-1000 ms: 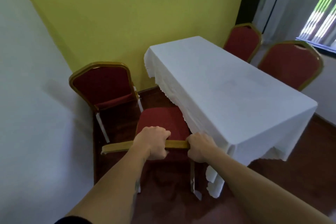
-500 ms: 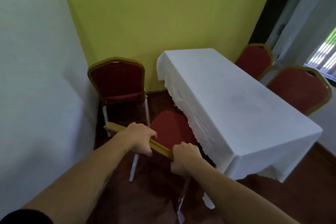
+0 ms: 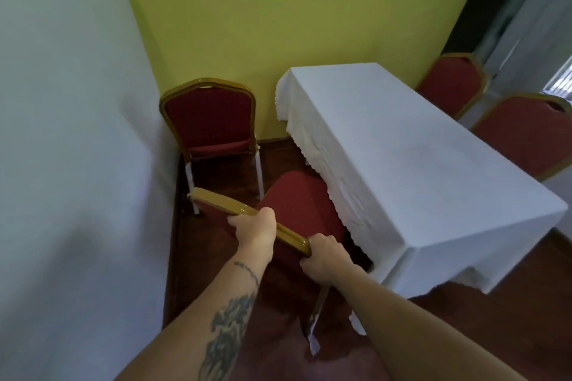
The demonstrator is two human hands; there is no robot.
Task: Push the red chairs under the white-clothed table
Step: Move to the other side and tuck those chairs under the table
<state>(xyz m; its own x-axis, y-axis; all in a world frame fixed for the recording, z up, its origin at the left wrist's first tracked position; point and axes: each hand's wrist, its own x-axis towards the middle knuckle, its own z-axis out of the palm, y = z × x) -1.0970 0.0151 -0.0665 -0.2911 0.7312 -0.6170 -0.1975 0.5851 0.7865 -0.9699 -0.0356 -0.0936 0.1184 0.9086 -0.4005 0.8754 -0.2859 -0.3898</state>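
Dark wooden floor (image 3: pixel 495 334) bearing 1 white-clothed table (image 3: pixel 418 170) and 4 red chairs: nearest chair (image 3: pixel 303 210), corner chair (image 3: pixel 210 120), 2 beyond table (image 3: pixel 448 83) (image 3: pixel 523 133).

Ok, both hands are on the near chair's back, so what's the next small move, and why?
Probably keep pushing the held chair forward and right, squaring it to the table. Left hand and right hand grip its gold top rail; the seat's edge only meets the tablecloth's hem, and the chair sits angled to the table.
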